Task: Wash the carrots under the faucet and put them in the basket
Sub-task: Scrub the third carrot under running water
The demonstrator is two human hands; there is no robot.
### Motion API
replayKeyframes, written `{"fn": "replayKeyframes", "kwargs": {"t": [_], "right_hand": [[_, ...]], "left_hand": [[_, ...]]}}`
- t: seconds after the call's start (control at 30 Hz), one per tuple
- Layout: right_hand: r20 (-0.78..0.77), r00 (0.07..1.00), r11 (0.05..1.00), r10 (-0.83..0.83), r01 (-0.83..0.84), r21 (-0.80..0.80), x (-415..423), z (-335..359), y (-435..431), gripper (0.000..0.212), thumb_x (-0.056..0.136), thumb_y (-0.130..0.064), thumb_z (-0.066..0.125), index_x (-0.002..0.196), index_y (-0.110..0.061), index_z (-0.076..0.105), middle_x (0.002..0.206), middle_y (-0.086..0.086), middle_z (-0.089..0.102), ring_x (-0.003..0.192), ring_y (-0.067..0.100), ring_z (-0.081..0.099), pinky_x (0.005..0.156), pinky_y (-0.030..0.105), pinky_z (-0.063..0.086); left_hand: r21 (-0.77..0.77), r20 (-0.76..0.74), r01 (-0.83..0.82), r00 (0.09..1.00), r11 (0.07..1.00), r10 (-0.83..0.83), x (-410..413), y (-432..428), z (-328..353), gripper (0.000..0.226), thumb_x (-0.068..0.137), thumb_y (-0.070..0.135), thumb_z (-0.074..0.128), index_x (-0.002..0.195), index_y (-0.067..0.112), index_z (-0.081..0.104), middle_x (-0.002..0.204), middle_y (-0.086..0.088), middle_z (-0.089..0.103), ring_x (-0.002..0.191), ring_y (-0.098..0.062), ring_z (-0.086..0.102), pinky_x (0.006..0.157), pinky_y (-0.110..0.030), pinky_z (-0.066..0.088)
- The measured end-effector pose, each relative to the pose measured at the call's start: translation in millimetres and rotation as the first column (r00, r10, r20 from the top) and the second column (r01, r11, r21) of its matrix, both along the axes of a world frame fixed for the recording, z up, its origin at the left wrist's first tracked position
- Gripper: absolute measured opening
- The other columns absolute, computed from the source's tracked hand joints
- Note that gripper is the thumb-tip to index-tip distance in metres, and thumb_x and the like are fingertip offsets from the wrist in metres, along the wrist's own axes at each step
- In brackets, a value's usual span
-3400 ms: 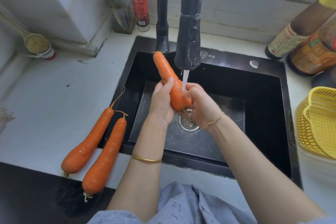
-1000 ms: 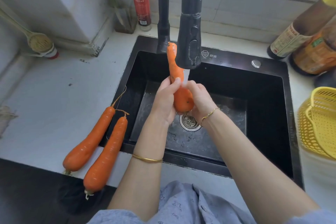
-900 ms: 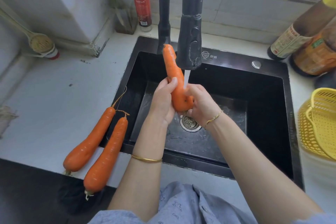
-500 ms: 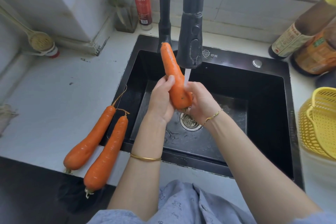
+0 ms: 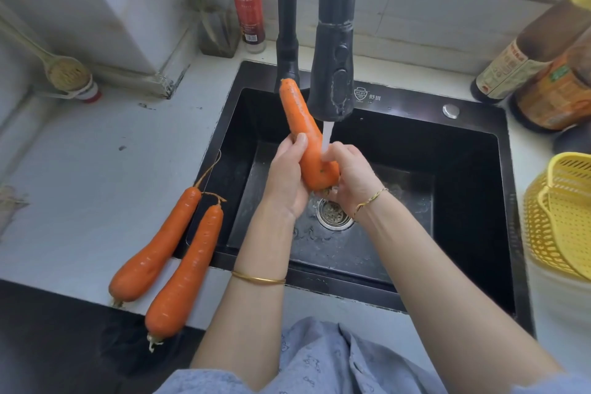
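A: Washing step, first of three by the look of it. One carrot [image 5: 307,144] held over the sink [image 5: 473,150], tilted, thin tip up beside the faucet head [image 5: 332,73], thick end low above the drain [image 5: 332,213].

B: Grip?

A: Left hand [image 5: 286,179] wrapped round the carrot's middle, thumb across the front. Right hand [image 5: 350,176] cupped against the thick end, closed on it too. Thin stream of water [image 5: 327,137] landing right where carrot and right hand meet.

B: And the rest?

A: Two more carrots [image 5: 179,253] lying side by side on the counter [image 5: 80,169], left of the sink, tips poking over its rim. Dry-looking, probably unwashed. Yellow basket [image 5: 563,217] at the far right edge, well apart from the sink, only partly in view; contents impossible to tell.

B: Next, then?

A: Likely turning the carrot so the upper part meets the stream, since only the lower end seems wet. Afterwards, a carry rightward across the sink to the basket. Wet skin, so a firm hold needed.
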State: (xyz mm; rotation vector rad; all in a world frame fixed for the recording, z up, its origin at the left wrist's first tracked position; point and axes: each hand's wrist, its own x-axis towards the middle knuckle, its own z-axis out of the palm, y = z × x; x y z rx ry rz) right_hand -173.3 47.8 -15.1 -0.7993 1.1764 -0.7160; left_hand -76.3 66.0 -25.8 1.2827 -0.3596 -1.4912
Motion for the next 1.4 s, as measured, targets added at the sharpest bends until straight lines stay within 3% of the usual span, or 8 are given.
{"fn": "replayKeyframes", "kwargs": {"t": [0.17,0.27,0.43,0.6,0.8,0.97,1.27,1.4], "right_hand": [[0.009,0.997,0.995,-0.074,0.074,0.074,9,1,-3,0.01,0.089,-0.022,0.049,0.084,-0.014,0.052,0.087,0.01,0.061,0.082,0.028,0.061,0.066,0.039,0.055],[0.112,0.992,0.987,-0.056,0.038,0.157,2,-3,3,0.017,0.084,-0.02,0.049,0.098,-0.017,0.058,0.099,0.009,0.062,0.092,0.024,0.059,0.075,0.04,0.054],[0.192,0.981,0.997,-0.012,-0.002,0.074,-1,-1,13,0.031,0.086,0.001,0.04,0.096,-0.021,0.06,0.094,0.006,0.058,0.087,0.02,0.056,0.07,0.036,0.052],[0.055,0.993,0.994,-0.102,0.1,0.035,9,-1,5,0.015,0.087,-0.006,0.044,0.094,-0.014,0.054,0.09,0.008,0.059,0.081,0.023,0.06,0.06,0.034,0.05],[0.212,0.977,1.0,-0.001,0.007,-0.029,2,6,10,0.03,0.084,0.006,0.042,0.07,-0.013,0.061,0.075,0.008,0.054,0.072,0.022,0.055,0.062,0.034,0.047],[0.122,0.983,0.989,-0.14,0.133,0.059,5,-1,7,0.008,0.087,-0.006,0.05,0.087,-0.012,0.056,0.088,0.007,0.06,0.081,0.021,0.061,0.067,0.037,0.053],[0.148,0.984,0.995,-0.102,0.098,0.035,3,2,8,0.016,0.089,-0.001,0.047,0.088,-0.012,0.058,0.088,0.008,0.061,0.082,0.022,0.061,0.068,0.036,0.054],[0.27,0.963,0.999,-0.021,0.009,0.045,-2,3,9,0.022,0.072,-0.001,0.051,0.088,-0.012,0.063,0.079,0.005,0.066,0.075,0.018,0.064,0.07,0.035,0.053]], "left_hand": [[-0.011,0.007,0.011,1.0,1.0,-0.011,-2,-1,1,0.039,0.103,0.023,0.045,0.141,0.013,0.046,0.127,-0.011,0.063,0.1,-0.018,0.067,0.076,-0.033,0.058],[-0.01,-0.009,-0.032,0.999,0.999,0.032,1,-2,-1,0.041,0.103,0.024,0.046,0.142,0.012,0.044,0.13,-0.014,0.06,0.109,-0.024,0.065,0.088,-0.04,0.057],[0.013,0.011,-0.08,0.997,0.997,0.08,2,-3,-2,0.042,0.104,0.027,0.044,0.144,0.015,0.042,0.132,-0.014,0.058,0.113,-0.028,0.062,0.097,-0.046,0.052],[0.02,0.001,-0.092,0.996,0.996,0.092,-2,-5,-1,0.04,0.104,0.024,0.044,0.143,0.017,0.043,0.132,-0.014,0.059,0.115,-0.03,0.062,0.088,-0.047,0.056],[0.028,-0.004,-0.122,0.993,0.992,0.122,0,-6,1,0.042,0.104,0.025,0.044,0.145,0.017,0.041,0.131,-0.013,0.058,0.114,-0.03,0.062,0.09,-0.049,0.054],[0.01,0.027,-0.112,0.993,0.994,0.112,-4,-7,0,0.042,0.103,0.024,0.047,0.144,0.016,0.042,0.133,-0.013,0.058,0.116,-0.029,0.061,0.094,-0.048,0.054],[0.0,0.054,-0.108,0.993,0.994,0.108,-4,-7,-1,0.043,0.102,0.024,0.047,0.144,0.016,0.042,0.133,-0.012,0.058,0.114,-0.028,0.062,0.086,-0.042,0.057],[0.003,0.025,-0.125,0.992,0.992,0.125,0,-7,-1,0.043,0.102,0.025,0.047,0.145,0.016,0.042,0.133,-0.012,0.057,0.114,-0.028,0.062,0.089,-0.044,0.055]]}}
